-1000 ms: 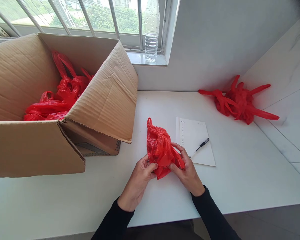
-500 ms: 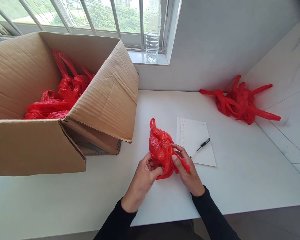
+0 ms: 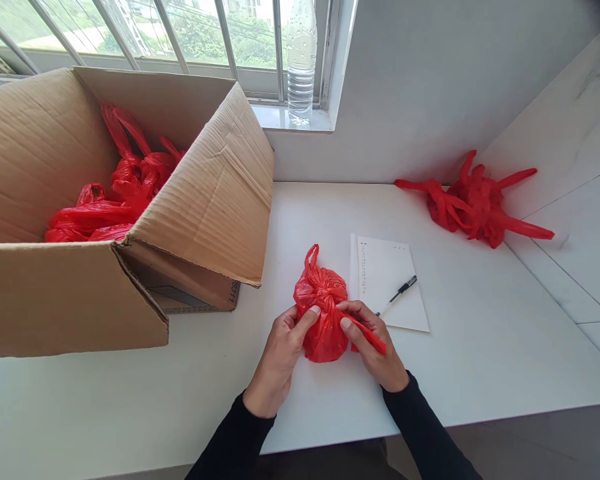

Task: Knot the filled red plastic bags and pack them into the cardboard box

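Observation:
A crumpled red plastic bag (image 3: 323,313) rests on the white table (image 3: 480,347), bunched into a ball with one handle loop sticking up. My left hand (image 3: 280,353) grips its left side with the thumb on top. My right hand (image 3: 375,347) grips its right side and pinches a twisted handle strip that runs over the fingers. Both sleeves are black.
A large open cardboard box (image 3: 215,200) with several red bags (image 3: 110,200) inside stands at the left. A sheet of paper (image 3: 390,280) with a pen (image 3: 400,290) lies right of my hands. More red bags (image 3: 475,203) lie at the far right corner. A water bottle (image 3: 300,60) stands on the windowsill.
The bag has been squeezed from a loose, tall shape into a tighter ball. My right hand has drawn a handle strip out to the right.

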`<action>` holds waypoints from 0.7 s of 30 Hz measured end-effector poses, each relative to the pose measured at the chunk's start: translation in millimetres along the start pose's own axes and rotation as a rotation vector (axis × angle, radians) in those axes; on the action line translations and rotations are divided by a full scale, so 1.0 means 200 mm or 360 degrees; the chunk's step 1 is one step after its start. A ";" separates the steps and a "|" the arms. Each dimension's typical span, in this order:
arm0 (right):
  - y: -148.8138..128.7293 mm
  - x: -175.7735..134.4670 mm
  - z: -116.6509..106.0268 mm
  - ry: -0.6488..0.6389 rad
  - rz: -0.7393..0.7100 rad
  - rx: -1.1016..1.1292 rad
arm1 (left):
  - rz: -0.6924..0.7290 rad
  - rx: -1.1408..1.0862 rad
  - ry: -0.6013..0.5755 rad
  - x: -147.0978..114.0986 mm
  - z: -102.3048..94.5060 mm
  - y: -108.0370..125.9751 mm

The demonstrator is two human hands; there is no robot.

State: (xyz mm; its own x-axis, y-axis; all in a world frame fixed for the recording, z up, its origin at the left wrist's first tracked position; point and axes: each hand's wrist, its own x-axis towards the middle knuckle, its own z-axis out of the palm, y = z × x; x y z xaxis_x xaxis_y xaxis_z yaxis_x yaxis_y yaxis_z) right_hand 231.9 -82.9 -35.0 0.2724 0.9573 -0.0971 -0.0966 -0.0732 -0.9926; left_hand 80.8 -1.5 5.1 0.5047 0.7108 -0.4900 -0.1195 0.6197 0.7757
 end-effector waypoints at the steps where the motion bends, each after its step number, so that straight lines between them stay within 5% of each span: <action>1: 0.00 0.00 0.00 0.0039 0.0021 -0.0011 | 0.0012 -0.0014 0.0003 0.00 0.00 0.00; 8: 0.00 0.02 0.04 0.0272 0.0146 0.0029 | 0.0105 -0.0072 -0.0014 -0.01 -0.01 0.00; 21: -0.02 0.02 0.01 0.0114 0.0099 0.0425 | 0.0085 0.0047 -0.0222 -0.05 0.01 0.03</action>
State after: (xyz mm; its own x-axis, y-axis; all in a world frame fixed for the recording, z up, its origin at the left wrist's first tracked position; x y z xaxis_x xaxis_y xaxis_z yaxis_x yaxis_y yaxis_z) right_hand 232.2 -78.6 -30.7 0.3243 0.9303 -0.1716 -0.3615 -0.0458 -0.9313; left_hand 76.6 -6.6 15.6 0.6124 0.6879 -0.3896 -0.1251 0.5710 0.8114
